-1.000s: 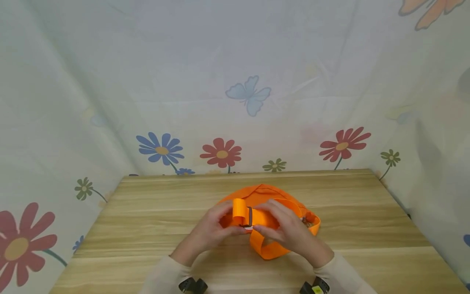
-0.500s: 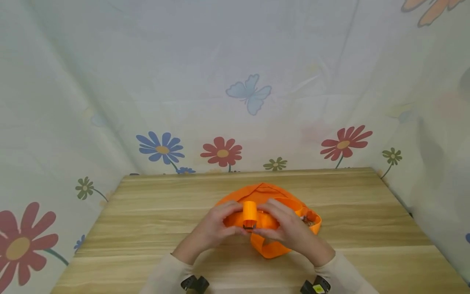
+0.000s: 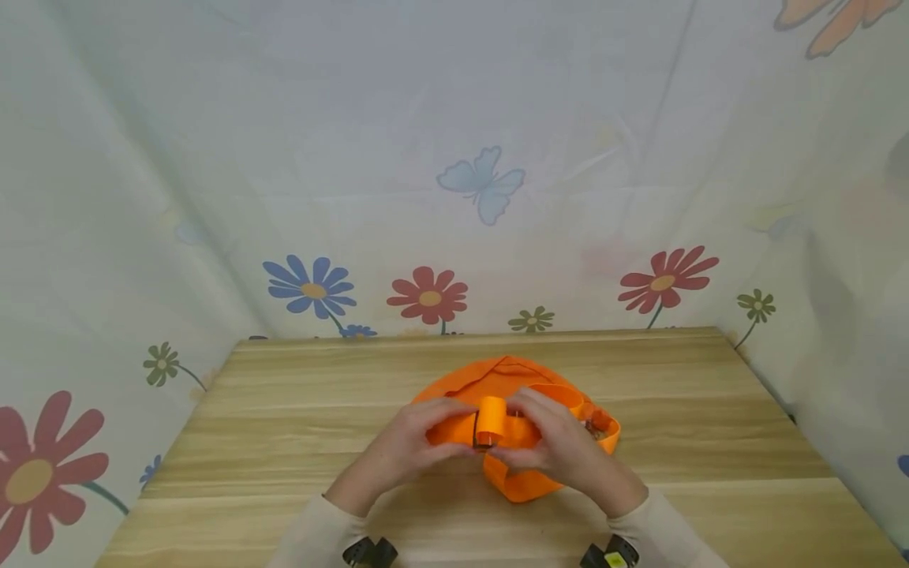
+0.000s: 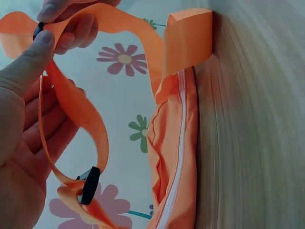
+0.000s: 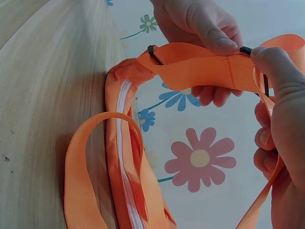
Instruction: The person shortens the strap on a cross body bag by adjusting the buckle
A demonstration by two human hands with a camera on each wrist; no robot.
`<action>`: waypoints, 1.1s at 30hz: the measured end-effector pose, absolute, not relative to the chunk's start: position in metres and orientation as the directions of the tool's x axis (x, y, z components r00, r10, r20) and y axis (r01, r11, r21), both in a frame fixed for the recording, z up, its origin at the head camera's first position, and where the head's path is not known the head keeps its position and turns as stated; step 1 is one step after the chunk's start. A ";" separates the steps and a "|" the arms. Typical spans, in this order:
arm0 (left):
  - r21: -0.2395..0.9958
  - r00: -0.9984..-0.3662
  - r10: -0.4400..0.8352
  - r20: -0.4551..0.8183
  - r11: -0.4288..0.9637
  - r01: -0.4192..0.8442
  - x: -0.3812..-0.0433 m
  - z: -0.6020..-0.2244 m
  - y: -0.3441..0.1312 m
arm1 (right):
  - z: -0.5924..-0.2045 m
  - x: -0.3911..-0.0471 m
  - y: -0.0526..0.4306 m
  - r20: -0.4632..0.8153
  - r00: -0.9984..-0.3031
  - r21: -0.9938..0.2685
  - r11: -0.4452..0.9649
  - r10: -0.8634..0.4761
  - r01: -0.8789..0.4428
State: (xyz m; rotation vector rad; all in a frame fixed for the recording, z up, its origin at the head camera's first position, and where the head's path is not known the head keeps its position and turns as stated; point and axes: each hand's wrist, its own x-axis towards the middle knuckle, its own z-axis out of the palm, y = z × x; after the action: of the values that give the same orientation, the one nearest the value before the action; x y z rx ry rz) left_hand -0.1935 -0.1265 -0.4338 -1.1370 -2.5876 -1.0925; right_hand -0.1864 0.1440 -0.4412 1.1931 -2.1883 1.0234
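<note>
An orange zippered bag lies on the table, its wide webbing strap raised between both hands. My left hand pinches the strap at a dark slide buckle, thumb on the buckle. From the other side, my right hand pinches the strap at the same buckle, its thumb on top in the right wrist view. A short strap loop stands up at the buckle, between the hands. A second black slider sits lower on the strap. The fingertips partly hide the buckle.
The wooden table spreads around the bag. A slack strap loop hangs beside the white zip. Behind the table hangs a flower-printed cloth. A camera is strapped to each wrist.
The standing strap loop has shifted right, from beside the left fingers to nearer the right ones. The buckle has turned from facing me to edge-on. Both hands stay almost in place, still gripping.
</note>
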 end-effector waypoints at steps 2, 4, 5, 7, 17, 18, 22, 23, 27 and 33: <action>0.566 -0.724 0.596 0.348 0.482 0.669 -0.193 -0.433 -0.128 | -0.441 -0.187 0.146 0.681 -0.520 -0.387 0.351 -0.516 -0.853; 0.554 -0.732 0.589 0.342 0.503 0.663 -0.193 -0.433 -0.131 | -0.440 -0.187 0.148 0.687 -0.516 -0.381 0.352 -0.512 -0.855; 0.550 -0.735 0.584 0.344 0.509 0.662 -0.193 -0.433 -0.133 | -0.440 -0.188 0.149 0.690 -0.513 -0.376 0.352 -0.511 -0.857; 0.538 -0.738 0.574 0.355 0.520 0.663 -0.193 -0.434 -0.138 | -0.439 -0.188 0.151 0.690 -0.515 -0.376 0.356 -0.508 -0.855; 0.508 -0.727 0.549 0.413 0.524 0.684 -0.193 -0.438 -0.168 | -0.435 -0.189 0.162 0.658 -0.565 -0.427 0.372 -0.498 -0.824; 0.509 -0.729 0.547 0.413 0.525 0.682 -0.193 -0.439 -0.170 | -0.435 -0.189 0.162 0.652 -0.569 -0.432 0.371 -0.501 -0.822; 0.518 -0.736 0.539 0.410 0.526 0.674 -0.194 -0.441 -0.180 | -0.434 -0.189 0.164 0.650 -0.564 -0.434 0.361 -0.510 -0.826; 0.517 -0.737 0.537 0.410 0.529 0.673 -0.195 -0.441 -0.182 | -0.433 -0.190 0.164 0.650 -0.562 -0.434 0.358 -0.511 -0.827; 0.514 -0.747 0.529 0.403 0.545 0.663 -0.194 -0.442 -0.191 | -0.433 -0.191 0.164 0.665 -0.540 -0.419 0.341 -0.517 -0.842; 0.524 -0.765 0.526 0.372 0.561 0.641 -0.194 -0.445 -0.199 | -0.435 -0.191 0.167 0.678 -0.528 -0.421 0.319 -0.512 -0.849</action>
State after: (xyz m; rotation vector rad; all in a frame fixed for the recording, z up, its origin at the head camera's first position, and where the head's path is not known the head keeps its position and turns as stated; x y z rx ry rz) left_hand -0.1943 -0.1985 -0.4445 -0.9887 -2.6193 -0.9861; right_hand -0.1905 0.1670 -0.4345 1.2044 -2.1679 1.0790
